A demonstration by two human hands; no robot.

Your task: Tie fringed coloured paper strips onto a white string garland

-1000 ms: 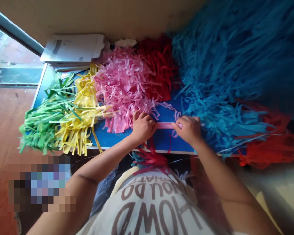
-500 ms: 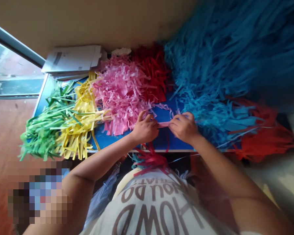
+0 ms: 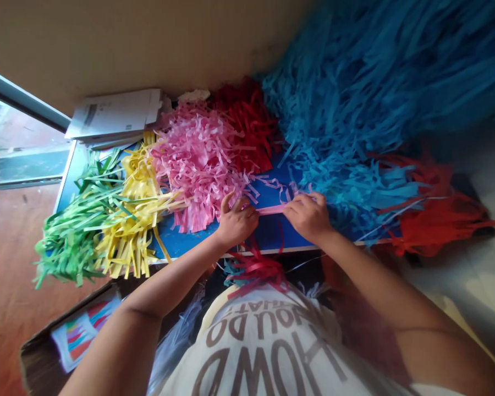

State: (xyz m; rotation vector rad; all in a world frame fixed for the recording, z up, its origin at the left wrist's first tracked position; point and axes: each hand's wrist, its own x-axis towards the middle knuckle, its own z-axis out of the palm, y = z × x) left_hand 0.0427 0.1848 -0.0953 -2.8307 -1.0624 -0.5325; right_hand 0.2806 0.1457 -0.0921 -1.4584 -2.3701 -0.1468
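Observation:
A pink strip [image 3: 271, 210], seemingly thin paper or plastic, stretches level between my two hands over the blue table [image 3: 190, 240]. My left hand [image 3: 237, 220] grips its left end with the fingertips, some fingers raised. Closed around the other end is my right hand [image 3: 308, 217], with curly pink fringe showing just beyond its knuckles. The pink fringe pile [image 3: 202, 159] lies behind and left of my left hand. Red and teal strips [image 3: 258, 269] hang at the table's front edge, against my shirt.
Green fringe [image 3: 76, 231] and yellow fringe [image 3: 138, 220] lie at the left, beside a paper stack [image 3: 113, 113]. Dark red fringe [image 3: 247, 126] is at the back. A large blue fringe mass [image 3: 346, 110] and orange-red strips [image 3: 437, 214] fill the right. A box [image 3: 41, 357] stands on the floor.
The view has shifted slightly, so my hands and the piles appear a little further left. Both hands keep hold of the pink strip, held about as taut as before.

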